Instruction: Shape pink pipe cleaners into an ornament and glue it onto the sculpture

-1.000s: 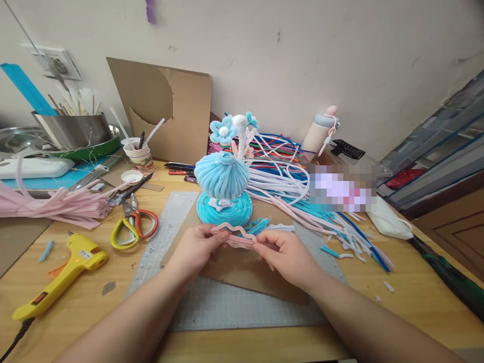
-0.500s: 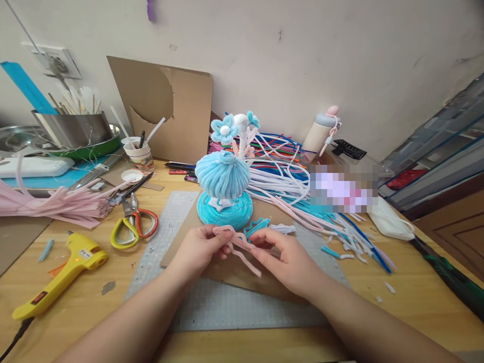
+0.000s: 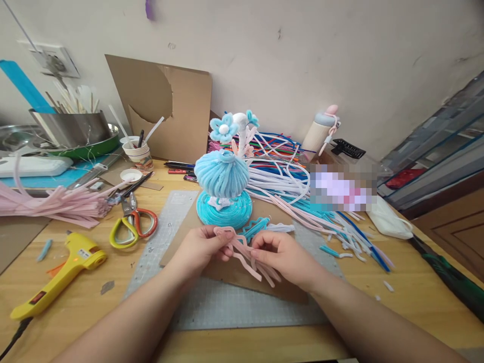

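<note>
While the blue ornament (image 3: 222, 174) stands built at the cardboard's (image 3: 223, 274) far edge, left hand (image 3: 200, 249) and right hand (image 3: 285, 257) pinch unattached pink strips (image 3: 247, 265)!

We note a pale, marked wall (image 3: 249, 40), socket (image 3: 68, 56) at left. Below it we record a wooden tabletop (image 3: 75, 312), brown panelling (image 3: 459, 229) at right.

Left grip (image 3: 205, 247) near right grip (image 3: 283, 254), both pinched.
</note>
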The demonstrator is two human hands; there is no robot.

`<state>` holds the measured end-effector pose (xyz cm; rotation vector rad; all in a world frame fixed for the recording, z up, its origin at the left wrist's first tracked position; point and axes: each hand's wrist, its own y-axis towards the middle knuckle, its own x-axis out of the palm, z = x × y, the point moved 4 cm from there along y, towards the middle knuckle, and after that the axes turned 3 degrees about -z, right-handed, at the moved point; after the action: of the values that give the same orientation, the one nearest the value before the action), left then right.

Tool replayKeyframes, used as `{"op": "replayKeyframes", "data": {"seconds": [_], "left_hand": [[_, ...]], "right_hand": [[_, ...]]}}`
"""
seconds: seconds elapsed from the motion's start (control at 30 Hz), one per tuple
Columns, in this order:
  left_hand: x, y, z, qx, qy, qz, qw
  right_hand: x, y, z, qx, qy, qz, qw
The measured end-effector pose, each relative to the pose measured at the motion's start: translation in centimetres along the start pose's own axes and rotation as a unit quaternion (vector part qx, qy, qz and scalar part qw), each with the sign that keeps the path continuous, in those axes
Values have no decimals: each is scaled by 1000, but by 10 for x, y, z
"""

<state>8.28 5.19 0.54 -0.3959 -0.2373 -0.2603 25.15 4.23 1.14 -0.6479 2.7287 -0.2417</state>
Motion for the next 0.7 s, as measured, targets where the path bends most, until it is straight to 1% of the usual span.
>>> {"op": "replayKeyframes", "data": {"seconds": [0.23,0.37,0.53,0.7], "left_hand": [[-1,-1,0,2,6,-5,1000],[0,-1,-3,-24,-29,-32,999],[-2,1,-4,-44,-52,-43,997],[-1,-1,-3,-34,-65,-47,996]], "right_hand": [[0,2,4,38,135,-32,990],[2,5,8,30,127,-24,991],[8,6,9,14,143,-49,988],[13,1,11,77,179,-99,976]]}}
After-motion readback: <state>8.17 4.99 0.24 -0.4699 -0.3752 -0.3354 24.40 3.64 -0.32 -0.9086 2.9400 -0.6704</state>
